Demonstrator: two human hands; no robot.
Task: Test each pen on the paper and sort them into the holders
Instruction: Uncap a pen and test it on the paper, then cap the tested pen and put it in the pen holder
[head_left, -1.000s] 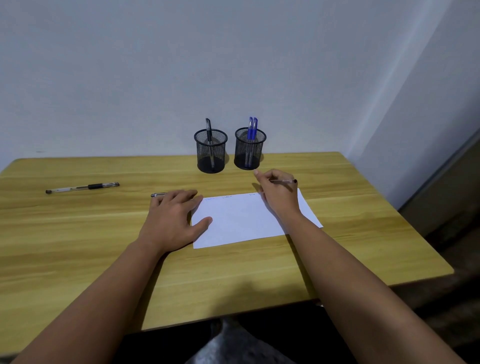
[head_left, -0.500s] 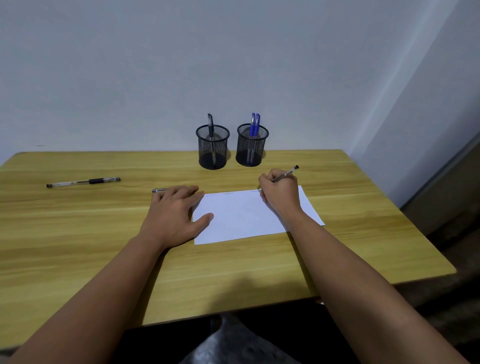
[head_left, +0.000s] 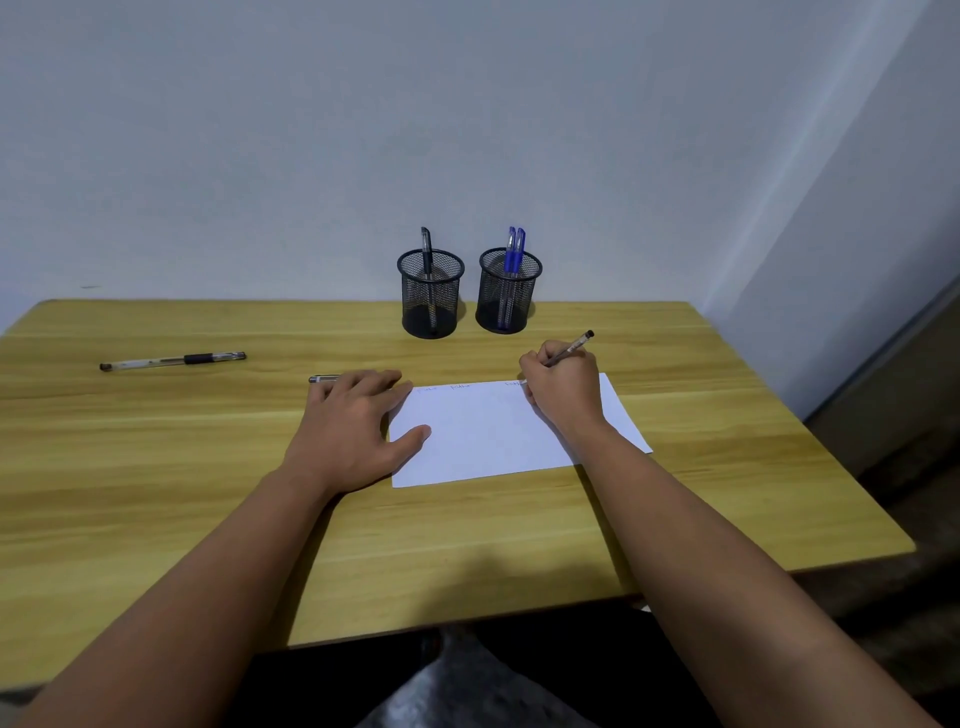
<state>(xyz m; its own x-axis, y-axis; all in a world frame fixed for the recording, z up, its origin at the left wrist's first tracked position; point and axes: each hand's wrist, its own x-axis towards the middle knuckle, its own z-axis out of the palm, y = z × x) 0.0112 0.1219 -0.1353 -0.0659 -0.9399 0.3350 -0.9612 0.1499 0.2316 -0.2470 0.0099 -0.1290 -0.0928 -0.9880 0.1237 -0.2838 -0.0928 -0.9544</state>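
Observation:
A white sheet of paper (head_left: 488, 436) lies on the wooden table (head_left: 156, 467) with faint scribbles along its far edge. My right hand (head_left: 563, 389) grips a pen (head_left: 571, 347) in a writing hold, tip down at the paper's far right part. My left hand (head_left: 353, 426) rests flat, fingers spread, thumb on the paper's left edge. Under its fingertips a pen cap end (head_left: 322, 379) pokes out. Another black-grip pen (head_left: 174, 360) lies far left. The left mesh holder (head_left: 430, 293) has one black pen; the right mesh holder (head_left: 509, 291) has two blue pens.
Both holders stand at the table's back edge against a pale wall (head_left: 467, 130). The table's right edge drops off to a dark floor (head_left: 883, 493). Bare wood stretches along the near side under my forearms.
My right hand turned the pen from lying flat in the fingers into an upright writing grip and set the tip on the paper. The left hand stayed put.

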